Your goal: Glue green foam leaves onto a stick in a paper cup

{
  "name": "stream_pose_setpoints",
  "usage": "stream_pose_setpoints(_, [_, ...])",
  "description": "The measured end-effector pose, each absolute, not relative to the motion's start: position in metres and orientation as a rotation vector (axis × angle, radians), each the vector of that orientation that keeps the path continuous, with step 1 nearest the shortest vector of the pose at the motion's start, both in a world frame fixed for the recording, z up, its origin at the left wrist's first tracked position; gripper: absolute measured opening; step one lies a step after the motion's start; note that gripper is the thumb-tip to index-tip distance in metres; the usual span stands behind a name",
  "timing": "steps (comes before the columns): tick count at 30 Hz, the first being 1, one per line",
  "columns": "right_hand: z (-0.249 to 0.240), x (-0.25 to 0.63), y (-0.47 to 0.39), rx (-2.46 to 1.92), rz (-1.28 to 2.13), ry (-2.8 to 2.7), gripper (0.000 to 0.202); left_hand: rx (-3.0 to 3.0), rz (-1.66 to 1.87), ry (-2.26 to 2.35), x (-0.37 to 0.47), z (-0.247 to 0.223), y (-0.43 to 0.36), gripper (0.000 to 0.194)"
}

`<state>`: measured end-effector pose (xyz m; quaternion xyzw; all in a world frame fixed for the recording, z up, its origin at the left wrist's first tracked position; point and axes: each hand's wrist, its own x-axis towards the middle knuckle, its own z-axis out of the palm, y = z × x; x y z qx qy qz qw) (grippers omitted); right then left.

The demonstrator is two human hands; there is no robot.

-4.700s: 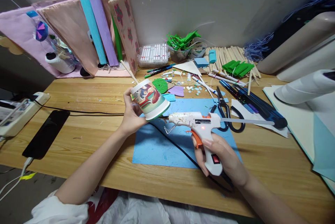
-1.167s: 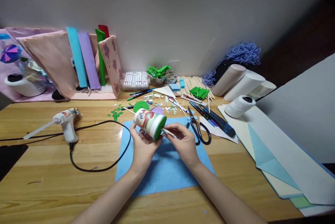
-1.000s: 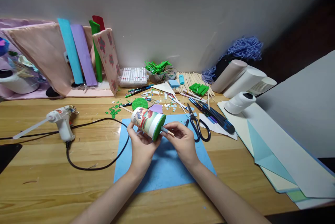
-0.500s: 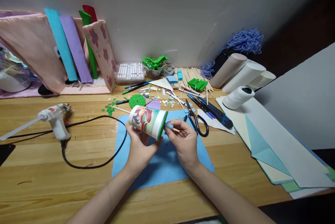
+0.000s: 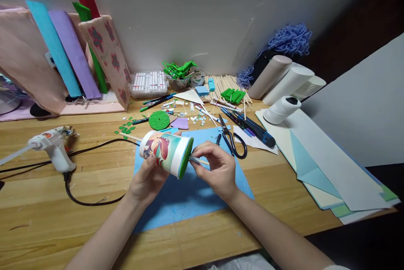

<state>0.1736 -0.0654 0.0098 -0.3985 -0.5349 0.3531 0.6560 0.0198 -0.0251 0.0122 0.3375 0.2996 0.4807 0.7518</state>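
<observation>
A paper cup (image 5: 170, 152) with a colourful printed picture lies sideways in my left hand (image 5: 147, 181), whose fingers are wrapped round its side. A green disc (image 5: 186, 158) covers the cup's right end. From the cup's left end a thin wooden stick (image 5: 130, 136) pokes out. At the green end, my right hand (image 5: 217, 169) pinches a stick with a pale blue strip (image 5: 198, 160) around it. Both hands are over a blue sheet (image 5: 186, 207) on the wooden table. Black-handled scissors (image 5: 232, 138) lie just beyond my right hand.
A white glue gun (image 5: 55, 148) with its black cord stands at left. Behind the cup are a green round piece (image 5: 159, 120), paper scraps, a marker box (image 5: 149, 83) and wooden sticks (image 5: 225, 81). Pens (image 5: 246, 126), a thread spool (image 5: 282, 110) and paper sheets (image 5: 334, 156) lie at right.
The cup has turned in my left hand, and the thumb now lies on its printed side. My right hand stays pinched at the green end. The whole view has shifted slightly.
</observation>
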Motion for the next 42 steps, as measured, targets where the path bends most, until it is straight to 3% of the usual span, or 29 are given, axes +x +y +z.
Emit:
stream_pose_setpoints(13, [0.014,0.175,-0.067,-0.927,0.829,-1.102,0.01,0.845,1.09,0.704,0.015,0.011,-0.023,0.059])
stream_pose_setpoints(21, [0.02,0.171,-0.065,-0.939,0.963,-0.929,0.014,0.927,1.022,0.66,0.005,0.013,-0.019,0.078])
stream_pose_setpoints(30, [0.013,0.17,-0.061,-0.991,1.162,-0.76,0.022,1.134,1.049,0.6,-0.011,0.004,-0.011,0.074])
stream_pose_setpoints(39, [0.012,0.174,-0.057,-0.942,1.228,-0.631,0.017,1.362,1.008,0.473,-0.002,0.011,-0.006,0.061])
stream_pose_setpoints(42, [0.011,0.176,-0.056,-0.952,1.183,-0.642,0.017,1.352,0.981,0.519,0.002,0.012,-0.006,0.068])
